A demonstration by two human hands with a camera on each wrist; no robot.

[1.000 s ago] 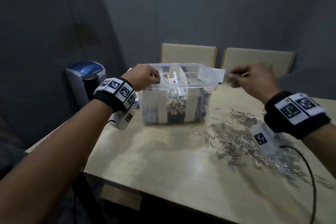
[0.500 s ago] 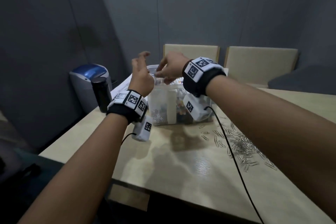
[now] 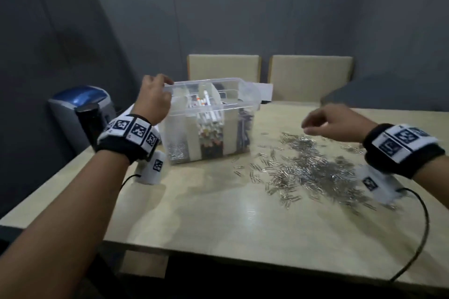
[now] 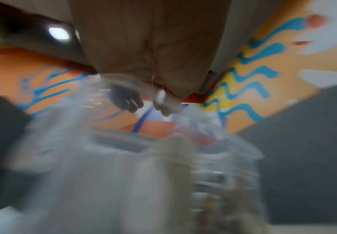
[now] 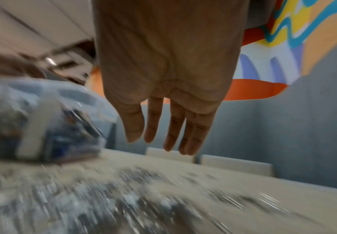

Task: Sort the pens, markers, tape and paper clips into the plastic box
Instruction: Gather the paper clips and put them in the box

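The clear plastic box [image 3: 245, 104] stands on the table with paper clips in its left compartment, markers [image 3: 209, 114] in the middle and dark items at the right. My left hand [image 3: 158, 94] grips the box's left rim, fingers curled over it; the left wrist view shows the hand [image 4: 153, 98] on the blurred box [image 4: 103, 174]. A wide pile of silver paper clips [image 3: 313, 172] lies right of the box. My right hand [image 3: 323, 124] hovers above the pile, fingers straight and empty, as the right wrist view confirms of the hand [image 5: 163, 126] over the clips [image 5: 103, 197].
A blue-topped grey device [image 3: 80, 104] and a black bottle [image 3: 88, 121] stand left of the table. Two beige chair backs [image 3: 223, 65] [image 3: 311, 75] face the far edge. White paper [image 3: 266, 90] lies behind the box. A black cable [image 3: 418, 233] trails off my right wrist.
My right hand has swung from above the box's left side back to the right, over the clip pile. My left hand has dropped from raised and open onto the box's rim.
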